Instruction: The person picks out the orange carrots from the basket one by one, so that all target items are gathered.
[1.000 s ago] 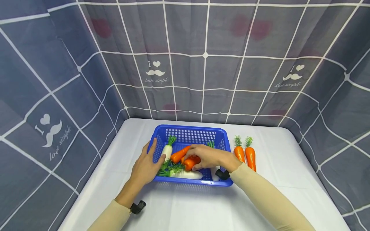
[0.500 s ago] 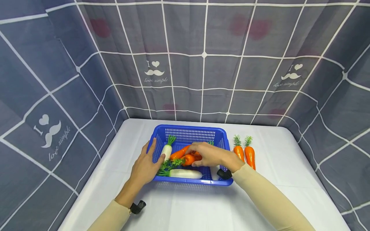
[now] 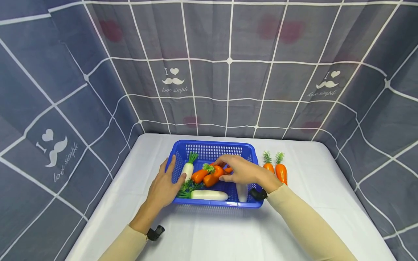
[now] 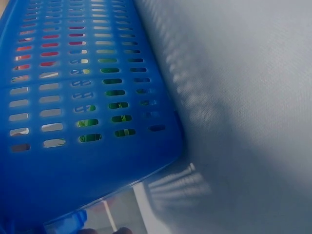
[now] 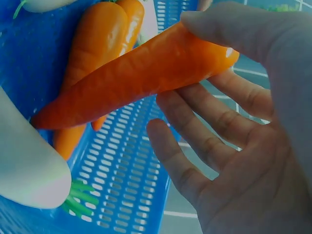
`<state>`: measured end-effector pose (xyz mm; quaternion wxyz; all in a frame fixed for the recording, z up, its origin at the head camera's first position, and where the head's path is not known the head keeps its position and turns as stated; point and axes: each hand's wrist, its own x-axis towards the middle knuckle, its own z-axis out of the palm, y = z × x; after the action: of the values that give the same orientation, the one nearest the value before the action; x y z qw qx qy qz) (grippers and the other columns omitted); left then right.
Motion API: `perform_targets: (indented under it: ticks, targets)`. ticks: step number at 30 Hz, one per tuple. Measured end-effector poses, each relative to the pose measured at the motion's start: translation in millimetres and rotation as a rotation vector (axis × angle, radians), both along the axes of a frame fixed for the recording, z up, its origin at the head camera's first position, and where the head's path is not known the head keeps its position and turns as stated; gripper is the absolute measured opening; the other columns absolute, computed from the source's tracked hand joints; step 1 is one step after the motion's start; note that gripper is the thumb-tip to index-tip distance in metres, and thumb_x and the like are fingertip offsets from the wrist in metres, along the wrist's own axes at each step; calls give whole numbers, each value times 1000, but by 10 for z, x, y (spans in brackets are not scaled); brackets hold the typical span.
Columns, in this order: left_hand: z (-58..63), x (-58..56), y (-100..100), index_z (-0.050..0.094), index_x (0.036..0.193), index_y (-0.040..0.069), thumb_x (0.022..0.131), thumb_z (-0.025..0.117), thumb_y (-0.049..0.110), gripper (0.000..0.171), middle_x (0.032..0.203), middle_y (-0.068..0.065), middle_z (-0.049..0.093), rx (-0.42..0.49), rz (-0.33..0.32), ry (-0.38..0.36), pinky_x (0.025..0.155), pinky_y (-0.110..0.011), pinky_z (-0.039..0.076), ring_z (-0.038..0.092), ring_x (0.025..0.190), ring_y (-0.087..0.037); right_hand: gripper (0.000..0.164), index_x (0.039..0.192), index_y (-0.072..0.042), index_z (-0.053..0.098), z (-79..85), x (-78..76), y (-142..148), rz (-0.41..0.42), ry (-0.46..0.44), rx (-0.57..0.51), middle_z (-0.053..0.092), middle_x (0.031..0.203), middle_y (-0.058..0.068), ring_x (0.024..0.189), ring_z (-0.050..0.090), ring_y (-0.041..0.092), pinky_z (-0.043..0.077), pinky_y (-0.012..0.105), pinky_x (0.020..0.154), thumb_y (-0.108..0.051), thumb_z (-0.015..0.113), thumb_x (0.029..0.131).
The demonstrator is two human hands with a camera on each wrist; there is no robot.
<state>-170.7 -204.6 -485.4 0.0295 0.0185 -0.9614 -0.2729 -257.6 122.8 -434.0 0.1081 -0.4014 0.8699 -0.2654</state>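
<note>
A blue perforated basket [image 3: 213, 142] holds carrots and white radishes. My right hand [image 3: 243, 170] is inside it, with thumb and fingers pinching the thick end of an orange carrot [image 5: 136, 70]; its other fingers spread loosely beneath. Beside this carrot lie others, such as the carrot [image 5: 95, 39] behind it. My left hand [image 3: 164, 188] rests on the basket's left rim, fingers extended and thumb reaching over the inside. In the left wrist view the basket wall [image 4: 87, 170] fills the left, and only fingertips [image 4: 122, 231] show.
White radishes lie along the basket's front [image 3: 209, 195], its left side [image 3: 187, 170] and, partly covered by my arm, its right side. Two carrots [image 3: 281, 173] with leafy tops sit on the white tabletop [image 3: 313, 174] to the right. Grey checked curtain [image 3: 212, 83] surrounds the table.
My right hand has shifted slightly up and right within the basket, and the carrots under it have been rearranged. The left hand has stayed at the left rim.
</note>
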Motion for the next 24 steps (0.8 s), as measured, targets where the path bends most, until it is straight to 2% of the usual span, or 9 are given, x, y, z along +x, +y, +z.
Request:
perform_targets:
  ticks: [6,13,20,24]
  targets:
    - [2,-5,-7,13,189,20,118,60,57,93,194,-28,16,-1,-10,-2,126,-82,48,45,167,-62,47,146,-12,72,71,-28,124,-111,18,-83,81,135,4,127,76,26,65,54,117,-26,89,106]
    - [8,4,8,16,189,19,118,61,57,93,195,-26,15,18,-8,4,121,-83,51,46,167,-62,42,138,-11,72,167,-67,332,-235,60,-189,82,126,5,121,78,27,68,53,111,-26,92,104]
    - [26,-14,-13,16,189,14,117,67,52,96,196,-24,10,124,-32,-2,129,-80,44,41,170,-61,46,145,-8,67,265,-98,594,-354,25,-294,79,137,14,127,79,34,67,58,113,-24,87,107]
    - [32,-16,-51,16,188,9,115,70,51,100,197,-23,6,136,-66,-3,131,-78,43,38,172,-61,48,151,-10,65,318,-101,745,-409,-13,-338,76,146,15,134,78,37,66,58,116,-29,83,111]
